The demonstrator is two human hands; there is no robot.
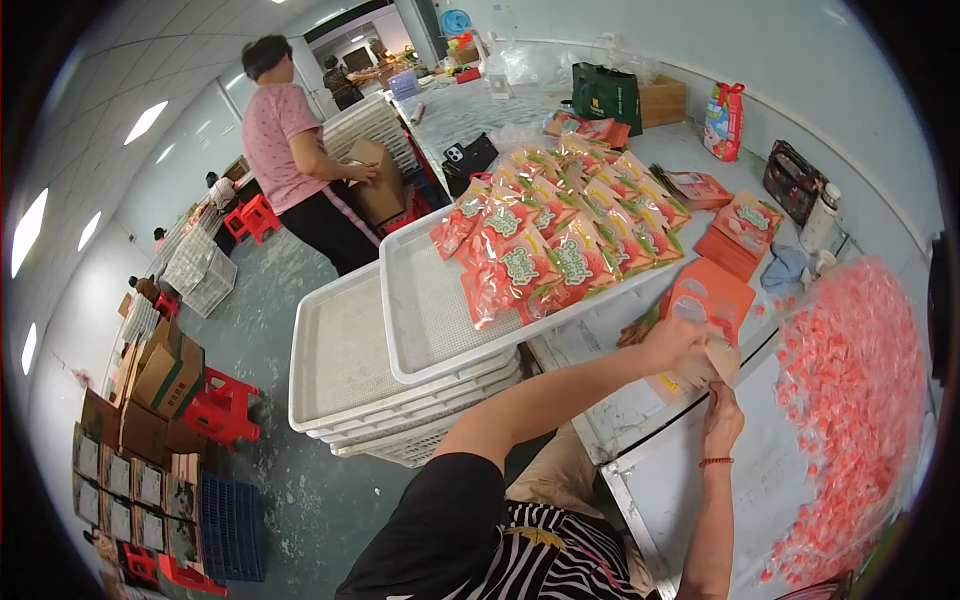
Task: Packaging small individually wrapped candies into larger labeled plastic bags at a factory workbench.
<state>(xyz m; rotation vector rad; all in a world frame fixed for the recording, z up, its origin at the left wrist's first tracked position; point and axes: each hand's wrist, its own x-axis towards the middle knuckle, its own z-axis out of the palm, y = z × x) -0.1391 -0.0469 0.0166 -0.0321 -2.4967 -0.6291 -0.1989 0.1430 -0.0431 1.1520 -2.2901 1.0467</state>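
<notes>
Over the right side of the table, my left hand [680,348] and my right hand [722,418] are close together, both closed on a small pale pouch [722,358]. Its opening and contents cannot be made out. Flat red pouches [715,290] lie just beyond my hands, and another stack of red pouches [745,232] is farther back. A large clear plastic bag [860,330] spills small red-wrapped pieces [815,470] to the right of my hands. Left of them, filled red pouches [575,255] are heaped on a white tray [430,325].
More white trays [345,360] are stacked beneath and beside that one. A dark green bag [606,98], a colourful packet [723,122], a dark patterned pouch [793,180] and a white bottle [821,218] stand along the wall. A person in pink [285,140] handles a cardboard box [378,185].
</notes>
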